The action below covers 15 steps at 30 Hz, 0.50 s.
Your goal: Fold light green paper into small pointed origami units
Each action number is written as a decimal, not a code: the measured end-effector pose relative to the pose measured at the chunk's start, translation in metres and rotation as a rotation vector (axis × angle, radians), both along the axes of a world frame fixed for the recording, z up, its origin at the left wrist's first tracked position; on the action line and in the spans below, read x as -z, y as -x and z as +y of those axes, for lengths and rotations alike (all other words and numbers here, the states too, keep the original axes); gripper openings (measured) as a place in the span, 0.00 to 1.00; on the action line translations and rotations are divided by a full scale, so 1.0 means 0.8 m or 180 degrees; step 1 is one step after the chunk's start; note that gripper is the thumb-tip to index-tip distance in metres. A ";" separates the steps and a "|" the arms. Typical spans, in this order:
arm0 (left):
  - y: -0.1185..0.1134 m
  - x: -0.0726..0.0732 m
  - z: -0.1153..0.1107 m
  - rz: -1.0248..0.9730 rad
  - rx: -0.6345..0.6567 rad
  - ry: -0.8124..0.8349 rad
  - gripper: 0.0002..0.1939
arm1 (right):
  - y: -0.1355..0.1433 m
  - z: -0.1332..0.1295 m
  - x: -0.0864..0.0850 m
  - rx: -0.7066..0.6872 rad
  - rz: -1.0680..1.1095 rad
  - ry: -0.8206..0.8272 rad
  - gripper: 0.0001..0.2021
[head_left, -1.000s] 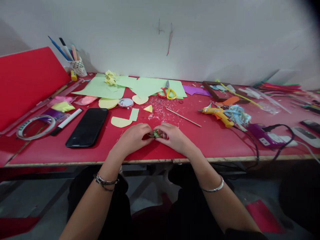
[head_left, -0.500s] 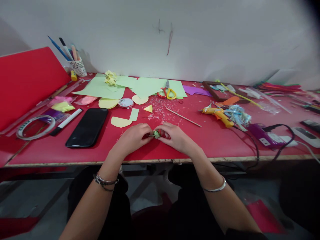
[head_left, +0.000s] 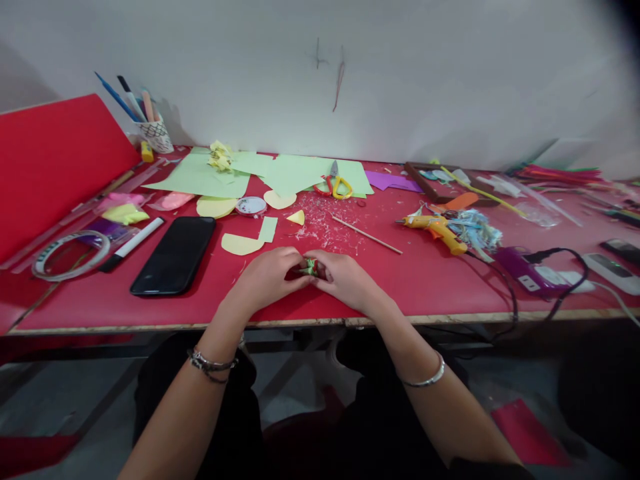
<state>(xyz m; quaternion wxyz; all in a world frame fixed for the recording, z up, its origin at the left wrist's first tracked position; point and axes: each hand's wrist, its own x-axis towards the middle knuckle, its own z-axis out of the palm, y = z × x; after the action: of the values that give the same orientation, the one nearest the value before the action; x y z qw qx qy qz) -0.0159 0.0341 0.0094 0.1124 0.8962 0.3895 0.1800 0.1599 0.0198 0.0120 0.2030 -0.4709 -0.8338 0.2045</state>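
Observation:
Between my fingertips, just above the red table's front part, is a small piece of curled green paper. My left hand pinches it from the left. From the other side my right hand closes its fingers on it, hiding much of its shape. Some way beyond my hands lie a pale green strip, a cream rounded paper piece and a yellow wedge. A thin wooden stick rests to the right of them.
A black phone lies left of my hands. Scissors rest on green sheets near the wall. To the right are a yellow glue gun and a purple power strip with cables. Paper scraps litter the middle.
My right hand has shifted slightly left, closer to my left hand. The green paper piece has turned and is more covered by my fingers.

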 end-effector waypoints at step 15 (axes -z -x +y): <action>0.006 -0.001 0.003 -0.0052 -0.0103 -0.0157 0.08 | -0.010 0.004 0.004 0.0088 0.0477 -0.0384 0.13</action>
<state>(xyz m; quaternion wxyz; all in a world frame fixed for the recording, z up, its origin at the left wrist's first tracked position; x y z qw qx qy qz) -0.0204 0.0362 0.0101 0.0905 0.8908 0.3985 0.1987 0.1679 0.0232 0.0090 0.2956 -0.4526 -0.8205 0.1857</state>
